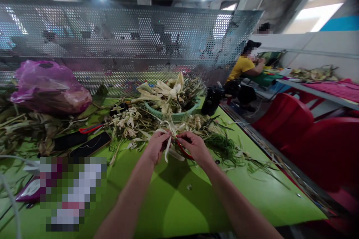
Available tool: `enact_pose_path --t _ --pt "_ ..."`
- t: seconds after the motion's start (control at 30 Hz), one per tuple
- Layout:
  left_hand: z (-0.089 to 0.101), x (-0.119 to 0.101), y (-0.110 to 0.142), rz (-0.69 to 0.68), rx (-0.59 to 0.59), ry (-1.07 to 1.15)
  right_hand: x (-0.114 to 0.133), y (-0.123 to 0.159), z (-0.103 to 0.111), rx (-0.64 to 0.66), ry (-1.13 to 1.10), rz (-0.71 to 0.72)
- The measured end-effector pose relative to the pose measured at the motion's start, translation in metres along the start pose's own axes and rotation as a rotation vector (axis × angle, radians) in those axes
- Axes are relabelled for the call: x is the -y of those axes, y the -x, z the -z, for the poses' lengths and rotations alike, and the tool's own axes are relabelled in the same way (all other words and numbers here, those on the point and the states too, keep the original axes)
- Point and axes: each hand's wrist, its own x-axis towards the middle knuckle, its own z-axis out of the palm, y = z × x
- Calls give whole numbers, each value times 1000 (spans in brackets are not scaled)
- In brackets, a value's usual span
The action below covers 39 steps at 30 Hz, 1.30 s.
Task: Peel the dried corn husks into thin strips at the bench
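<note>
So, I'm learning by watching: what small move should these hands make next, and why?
I'd probably gather in the dangling pale husk strip with the left hand: its lower end hangs loose below the fingertips, and the right hand seems close enough to help steady it.

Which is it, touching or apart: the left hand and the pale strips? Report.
Touching. The head view shows the left hand pinching the pale strips at its fingertips, one strip hanging below the grip.
</note>
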Motion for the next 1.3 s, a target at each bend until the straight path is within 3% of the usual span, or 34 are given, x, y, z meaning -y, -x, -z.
enact_pose_path --t 0.23,0.47,0.67,0.87,1.3 --pt "-1 2 1 15 59 131 -1 1 -3 2 -86 -24" --pt "0 2 -2 -29 -45 167 0 2 1 -34 -308 -163" --pt "4 5 -7 -61 -60 177 -1 -1 5 6 -212 -68" --pt "-6 6 -1 -37 -3 181 -6 -1 -2 17 -82 8" --pt "-1 3 -2 -91 45 71 -17 -5 -8 25 -102 37"
